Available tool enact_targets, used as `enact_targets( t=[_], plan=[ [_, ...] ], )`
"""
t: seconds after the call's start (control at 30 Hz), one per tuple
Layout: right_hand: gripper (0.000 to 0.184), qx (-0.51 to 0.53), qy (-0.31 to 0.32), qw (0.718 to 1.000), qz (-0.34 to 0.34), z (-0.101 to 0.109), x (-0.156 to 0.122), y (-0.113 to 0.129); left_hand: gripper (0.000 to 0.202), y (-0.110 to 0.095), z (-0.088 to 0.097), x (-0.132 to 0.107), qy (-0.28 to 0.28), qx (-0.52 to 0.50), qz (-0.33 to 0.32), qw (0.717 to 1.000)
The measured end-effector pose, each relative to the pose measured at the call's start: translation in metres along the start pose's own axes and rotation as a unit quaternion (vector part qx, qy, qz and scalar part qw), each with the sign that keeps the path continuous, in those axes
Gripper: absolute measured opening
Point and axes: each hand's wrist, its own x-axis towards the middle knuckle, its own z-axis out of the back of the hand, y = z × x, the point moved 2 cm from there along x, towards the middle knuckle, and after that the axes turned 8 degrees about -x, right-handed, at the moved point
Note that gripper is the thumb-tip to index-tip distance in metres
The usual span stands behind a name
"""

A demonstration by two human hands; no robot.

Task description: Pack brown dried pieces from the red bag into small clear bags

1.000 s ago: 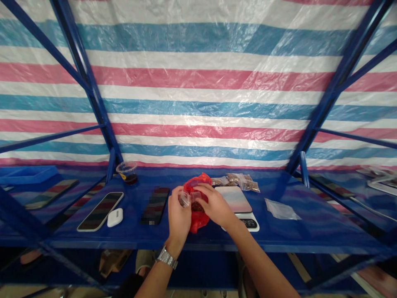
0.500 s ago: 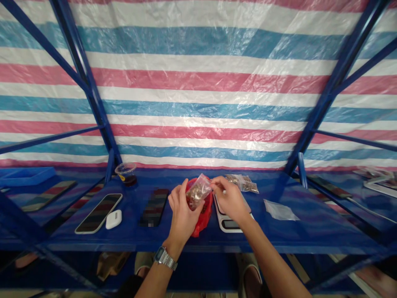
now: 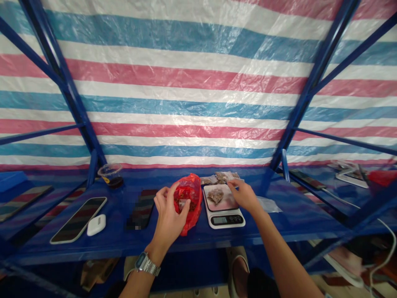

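The left hand [image 3: 169, 219] curls at the mouth of a crumpled red plastic bag [image 3: 194, 211], its thumb beside the dark brown contents [image 3: 186, 205]; I cannot tell whether it grips. The thin, soft bag seems best held by its gathered rim. The right hand [image 3: 244, 195], fingers close together, is at the far corner of a white digital kitchen scale [image 3: 221, 222]. On the scale's pale platform sits a small brown clump [image 3: 216, 196], probably light and crumbly. Small clear zip bags [image 3: 218, 178] lie behind on the blue steel shelf [image 3: 279, 225].
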Motion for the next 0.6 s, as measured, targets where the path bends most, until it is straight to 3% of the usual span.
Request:
enact_targets(
  t=[0.27, 0.6],
  plan=[
    [0.028, -0.033, -0.023, 0.998, -0.045, 0.009, -0.001, -0.01, 0.051, -0.002, 0.001, 0.001, -0.022, -0.005, -0.006, 1.0],
    [0.027, -0.026, -0.019, 0.999, -0.043, 0.011, -0.002, -0.012, 0.045, -0.002, -0.002, 0.003, -0.014, -0.007, 0.001, 1.0]
  ],
)
